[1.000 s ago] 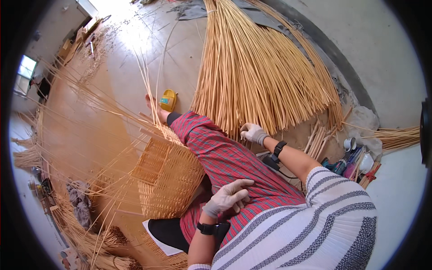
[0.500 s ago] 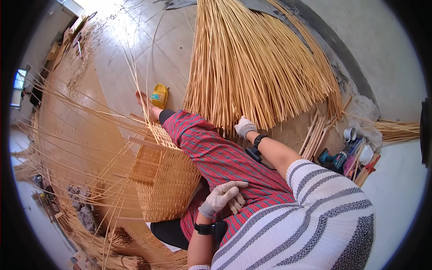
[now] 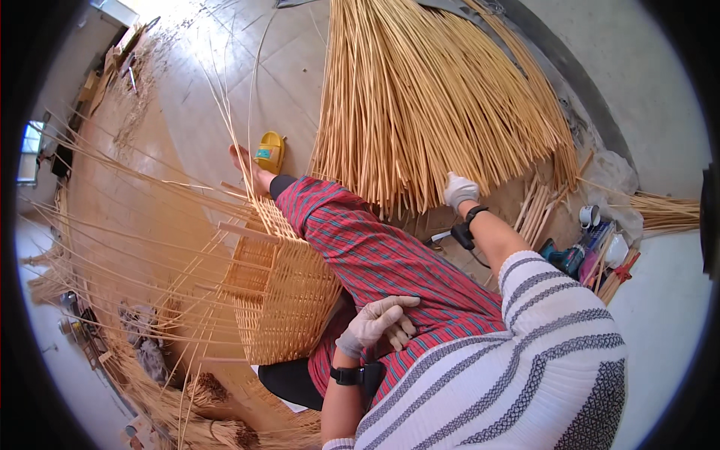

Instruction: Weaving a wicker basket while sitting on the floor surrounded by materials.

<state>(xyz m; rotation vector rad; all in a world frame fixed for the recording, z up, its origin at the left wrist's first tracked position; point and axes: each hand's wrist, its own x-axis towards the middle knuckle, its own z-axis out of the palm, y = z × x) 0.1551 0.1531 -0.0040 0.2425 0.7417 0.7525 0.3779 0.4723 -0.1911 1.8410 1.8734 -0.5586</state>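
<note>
"One hand at a time, head view: what about the pale-gloved right hand (image 3: pixel 460 193)?"

"It is at the cut lower ends of a large fan-shaped bundle of straight tan rods (image 3: pixel 420 105), index finger pointing in among them. Whether it pinches a rod, I cannot tell."

"And the pale-gloved left hand (image 3: pixel 379 324)?"

"Holding nothing: index finger and thumb stretched out, the other fingers loosely curled, above the red-and-teal striped trousers (image 3: pixel 390 232)."

"Where is the honey-coloured woven basket (image 3: pixel 300 292)?"

"Left of the outstretched leg, close against the trousers and well apart from the right hand. Long, thin, pale strands (image 3: pixel 187 189) fan out leftward from it."

"What could go wrong from here?"

"The rods are packed so closely that a tug on one might drag its neighbours out of line. If the leg shifted, the basket could tip, and its loose strands might tangle or kink."

"Anything near the right arm?"

"A teal power drill (image 3: pixel 568 259) and a small white mug (image 3: pixel 589 216); an elbow swung outward could knock either."
</note>
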